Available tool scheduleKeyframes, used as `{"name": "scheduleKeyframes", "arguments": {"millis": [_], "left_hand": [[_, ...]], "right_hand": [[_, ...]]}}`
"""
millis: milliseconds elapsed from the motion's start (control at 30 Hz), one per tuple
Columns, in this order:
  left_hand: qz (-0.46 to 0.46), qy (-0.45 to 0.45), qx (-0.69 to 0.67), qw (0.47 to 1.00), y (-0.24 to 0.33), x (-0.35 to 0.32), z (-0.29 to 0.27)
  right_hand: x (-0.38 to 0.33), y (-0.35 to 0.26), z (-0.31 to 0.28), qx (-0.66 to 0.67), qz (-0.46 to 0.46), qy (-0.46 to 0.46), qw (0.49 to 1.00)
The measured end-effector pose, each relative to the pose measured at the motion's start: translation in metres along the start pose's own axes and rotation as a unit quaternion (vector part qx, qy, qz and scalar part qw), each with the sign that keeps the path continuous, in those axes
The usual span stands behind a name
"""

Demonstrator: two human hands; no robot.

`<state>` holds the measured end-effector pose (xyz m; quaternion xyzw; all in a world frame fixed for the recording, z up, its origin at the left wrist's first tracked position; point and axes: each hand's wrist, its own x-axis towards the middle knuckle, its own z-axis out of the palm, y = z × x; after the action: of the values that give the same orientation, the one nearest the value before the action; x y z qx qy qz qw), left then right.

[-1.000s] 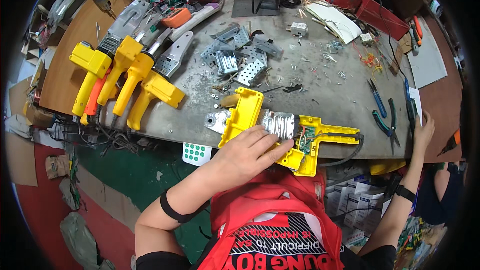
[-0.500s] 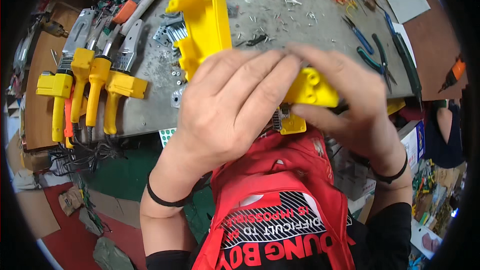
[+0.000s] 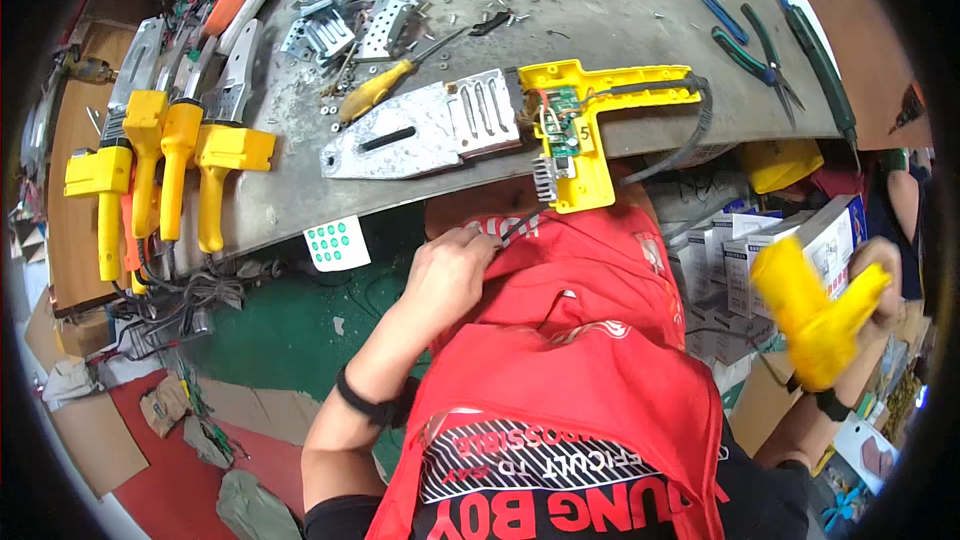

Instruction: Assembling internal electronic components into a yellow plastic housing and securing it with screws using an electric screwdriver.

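An opened heating tool lies across the table's front edge: a flat metal plate (image 3: pixel 420 130) joined to a yellow lower handle shell (image 3: pixel 590 175) with a green circuit board (image 3: pixel 562 125) and wires inside. A dark cable (image 3: pixel 690 135) runs out of the handle's end. At the right, my right hand (image 3: pixel 882 275) grips the other yellow shell half (image 3: pixel 815 315), which is blurred by motion. My left hand (image 3: pixel 450 270) is below the table edge by the red apron (image 3: pixel 560 280), its fingers curled at a thin dark piece; what it holds is unclear.
Several yellow-handled tools (image 3: pixel 180 160) stand in a row at the left. Behind the opened tool are a yellow screwdriver (image 3: pixel 380 90), metal plates (image 3: pixel 385 25) and scattered screws. Pliers (image 3: pixel 750 65) lie at the right. White boxes (image 3: pixel 740 250) are stacked below the table's right side.
My right hand has swung far right with a yellow shell half. My left hand has dropped from the yellow shell to the apron. The opened tool is now uncovered on the table.
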<state>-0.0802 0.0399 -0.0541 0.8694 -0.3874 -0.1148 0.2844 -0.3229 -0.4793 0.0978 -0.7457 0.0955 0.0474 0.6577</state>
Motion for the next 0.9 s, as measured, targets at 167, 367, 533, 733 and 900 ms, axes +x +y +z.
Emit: {"name": "scheduleKeyframes", "arguments": {"millis": [167, 367, 533, 733, 900], "left_hand": [[-0.103, -0.061, 0.059, 0.991, -0.065, 0.039, 0.096], [-0.08, -0.024, 0.091, 0.992, -0.065, 0.051, 0.104], [-0.066, -0.003, 0.161, 0.985, -0.058, 0.048, 0.094], [-0.039, 0.011, 0.241, 0.97, -0.049, 0.044, 0.075], [-0.115, -0.029, 0.081, 0.99, 0.035, -0.003, -0.006]], "right_hand": [[-0.03, 0.089, 0.073, -0.227, 0.445, -0.072, 0.863], [-0.156, 0.22, 0.135, -0.329, 0.517, -0.175, 0.77], [-0.138, 0.267, 0.163, -0.444, 0.474, -0.086, 0.756], [0.047, 0.107, 0.177, -0.337, 0.103, 0.06, 0.934], [0.115, 0.026, 0.223, -0.265, -0.11, -0.098, 0.953]]}}
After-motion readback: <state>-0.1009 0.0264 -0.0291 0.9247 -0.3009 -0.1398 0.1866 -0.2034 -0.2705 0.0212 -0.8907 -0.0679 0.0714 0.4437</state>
